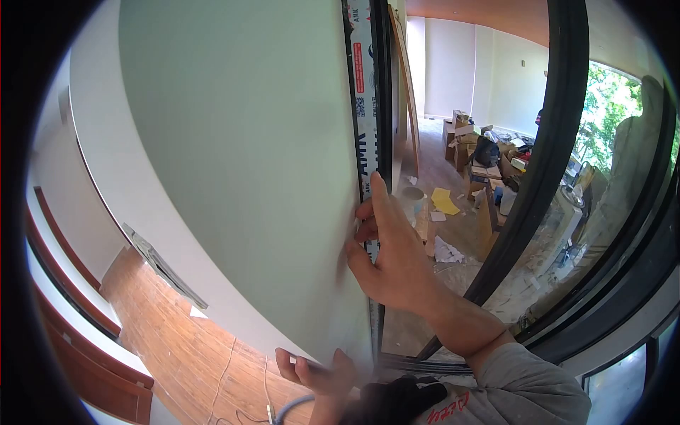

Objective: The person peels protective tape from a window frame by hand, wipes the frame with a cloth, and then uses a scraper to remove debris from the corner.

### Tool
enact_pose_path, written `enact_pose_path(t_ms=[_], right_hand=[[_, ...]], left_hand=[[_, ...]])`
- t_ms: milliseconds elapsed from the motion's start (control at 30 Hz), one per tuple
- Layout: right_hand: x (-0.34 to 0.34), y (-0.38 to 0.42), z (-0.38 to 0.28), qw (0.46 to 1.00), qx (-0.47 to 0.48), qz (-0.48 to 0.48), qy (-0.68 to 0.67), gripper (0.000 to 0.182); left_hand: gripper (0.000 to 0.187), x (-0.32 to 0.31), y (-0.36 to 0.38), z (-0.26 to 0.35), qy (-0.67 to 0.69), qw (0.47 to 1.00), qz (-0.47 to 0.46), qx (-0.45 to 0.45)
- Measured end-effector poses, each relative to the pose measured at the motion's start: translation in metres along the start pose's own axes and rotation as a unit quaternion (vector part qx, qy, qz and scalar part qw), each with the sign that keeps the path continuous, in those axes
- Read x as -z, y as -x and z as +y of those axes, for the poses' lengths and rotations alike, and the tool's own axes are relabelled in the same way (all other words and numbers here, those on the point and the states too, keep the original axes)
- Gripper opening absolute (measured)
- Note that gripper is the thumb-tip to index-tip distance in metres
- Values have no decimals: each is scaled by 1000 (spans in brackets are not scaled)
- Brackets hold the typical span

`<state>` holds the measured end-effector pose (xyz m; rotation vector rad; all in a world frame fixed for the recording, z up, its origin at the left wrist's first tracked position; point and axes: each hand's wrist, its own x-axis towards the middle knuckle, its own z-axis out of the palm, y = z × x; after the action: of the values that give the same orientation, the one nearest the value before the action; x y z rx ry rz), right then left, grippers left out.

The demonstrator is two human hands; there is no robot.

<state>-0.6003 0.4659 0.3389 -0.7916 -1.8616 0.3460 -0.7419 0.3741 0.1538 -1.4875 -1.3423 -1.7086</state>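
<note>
My right hand (397,258) is at the edge of a pale green wall (241,134), beside a black frame (384,78). Its index finger points up along a printed protective film strip (365,120) on the frame. The thumb and bent middle fingers close together at the wall's corner; anything pinched between them is too small to make out. Lower down, my left hand (322,375) is near the bottom of the wall, fingers apart, partly blurred. I see nothing in it.
Through the frame, cardboard boxes (489,219) and clutter lie on the floor with a yellow sheet (444,201). Black uprights (542,184) and glass stand to the right. At left are a wooden floor (170,319), a grey hose (294,405) and cords.
</note>
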Motion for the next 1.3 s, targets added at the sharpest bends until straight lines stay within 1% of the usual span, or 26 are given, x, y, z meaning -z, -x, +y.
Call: enact_pose_path(t_ms=[133, 233, 300, 333, 367, 400, 433, 467, 500, 533, 567, 600, 633, 667, 700, 800, 900, 967, 1000, 1133, 1300], right_hand=[[-1, 0, -1, 1000, 4, 6, 11, 81], [-3, 3, 4, 999, 13, 27, -28, 84], [-4, 3, 11, 987, 55, 34, -144, 80], [-4, 3, 12, 987, 55, 33, -144, 80], [-3, 3, 13, 981, 46, 29, -184, 78], [-3, 3, 14, 974, 36, 26, -224, 76], [1, 2, 16, 973, 36, 26, -224, 76], [6, 0, 18, 974, 18, -2, -225, 73], [9, -2, 20, 974, 0, -31, -225, 70], [8, -3, 21, 974, -1, -30, -224, 70], [6, -4, 22, 961, -24, -32, -274, 68], [6, -5, 23, 945, -47, -35, -322, 66], [7, -3, 22, 945, -46, -35, -322, 66], [7, 0, 20, 977, 15, 10, -214, 67], [7, 3, 20, 990, 77, 53, -104, 68], [4, 5, 26, 989, 105, 71, -73, 70], [3, 4, 22, 992, 97, 68, -48, 72], [2, 4, 21, 993, 97, 65, -27, 73], [2, 3, 21, 993, 98, 62, -6, 73], [1, 3, 20, 994, 93, 59, 3, 74], [3, 3, 18, 995, 77, 44, -49, 72]], left_hand=[[54, 1, -2, 0, -8, 1000, 0, -3], [53, 0, 1, -2, -6, 1000, 4, -3], [53, -2, 2, -2, 1, 1000, 13, 0], [53, -4, 0, -1, 17, 999, 31, 2], [53, -6, -1, 0, 32, 998, 49, 3], [53, -5, -3, 1, 31, 998, 49, 2], [54, -1, -6, 3, 7, 1000, 29, -2], [54, 0, -8, 5, -17, 1000, 9, -6], [54, 2, -8, 4, -16, 1000, 8, -6], [59, 4, -7, 3, -24, 1000, -6, -8], [66, 6, -7, 3, -32, 999, -21, -11], [66, 5, -6, 3, -31, 999, -20, -12], [66, 5, -6, 3, -30, 999, -21, -9], [66, 6, -6, 3, -30, 999, -23, -7], [66, 6, -6, 3, -31, 999, -23, -6], [66, 8, -6, 3, -39, 999, -33, -9], [65, 4, -6, 2, -16, 999, -32, -8], [50, -3, -9, 4, -8, 999, 42, 1], [50, -3, -9, 3, -9, 999, 43, 1], [51, -1, -10, 4, -15, 1000, 26, 1], [54, -2, -9, 5, 0, 1000, 23, -2]])
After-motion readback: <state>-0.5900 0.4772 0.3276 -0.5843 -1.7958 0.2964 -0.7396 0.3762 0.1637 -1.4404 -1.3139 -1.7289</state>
